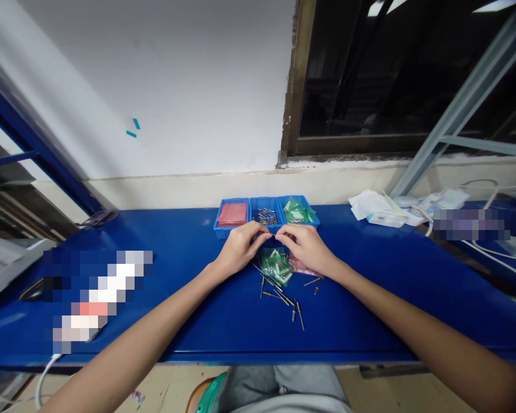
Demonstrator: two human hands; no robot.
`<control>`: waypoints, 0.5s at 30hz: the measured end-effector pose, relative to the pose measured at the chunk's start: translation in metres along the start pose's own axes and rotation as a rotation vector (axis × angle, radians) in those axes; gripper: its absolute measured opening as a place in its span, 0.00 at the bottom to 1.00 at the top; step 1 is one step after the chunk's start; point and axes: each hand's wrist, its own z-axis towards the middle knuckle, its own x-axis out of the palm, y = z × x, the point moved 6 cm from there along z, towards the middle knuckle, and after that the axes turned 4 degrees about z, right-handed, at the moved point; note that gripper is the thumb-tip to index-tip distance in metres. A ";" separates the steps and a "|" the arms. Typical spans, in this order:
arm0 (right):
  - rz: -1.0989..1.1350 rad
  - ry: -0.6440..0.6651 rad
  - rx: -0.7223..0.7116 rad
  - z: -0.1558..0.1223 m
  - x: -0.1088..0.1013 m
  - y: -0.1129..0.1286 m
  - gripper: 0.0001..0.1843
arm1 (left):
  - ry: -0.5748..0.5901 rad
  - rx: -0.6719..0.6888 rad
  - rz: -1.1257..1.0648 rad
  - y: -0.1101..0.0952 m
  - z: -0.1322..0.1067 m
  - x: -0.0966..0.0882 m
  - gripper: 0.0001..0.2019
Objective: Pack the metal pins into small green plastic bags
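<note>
Hands meeting over blue desk [189, 321], just in front of three small blue bins. Left hand [239, 248] and right hand [306, 246] fingertip to fingertip, each grip pinched together on one end of a thin metal pin [274, 234]. Pin held level above desk, long axis running left to right between the two grips; too small to tell which end is the head. Directly beneath: heap of small green bags [277, 265] lying on desk, partly under right hand. Loose pins [284, 295] scattered on desk nearer the body, pointing various ways, several roughly toward the person. Bins side by side at far edge: left bin [231, 215] with pink sheets, middle bin [264, 216] with metal pins, right bin [297, 211] with green bags. White papers [376, 207] well apart at right.
</note>
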 end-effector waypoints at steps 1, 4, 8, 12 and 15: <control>0.007 0.015 0.019 0.000 0.002 -0.001 0.11 | -0.010 0.000 -0.004 0.000 0.000 0.000 0.05; 0.059 0.043 0.109 -0.001 0.007 -0.005 0.12 | -0.025 -0.009 -0.031 0.000 -0.001 0.002 0.08; 0.192 0.063 0.201 -0.003 0.013 -0.011 0.11 | -0.046 0.010 -0.047 -0.003 -0.002 0.003 0.08; 0.289 0.089 0.226 -0.003 0.017 -0.016 0.11 | -0.038 0.050 0.003 -0.007 -0.003 0.003 0.09; 0.320 0.090 0.237 -0.003 0.018 -0.014 0.13 | -0.014 0.044 0.030 -0.007 -0.003 0.004 0.09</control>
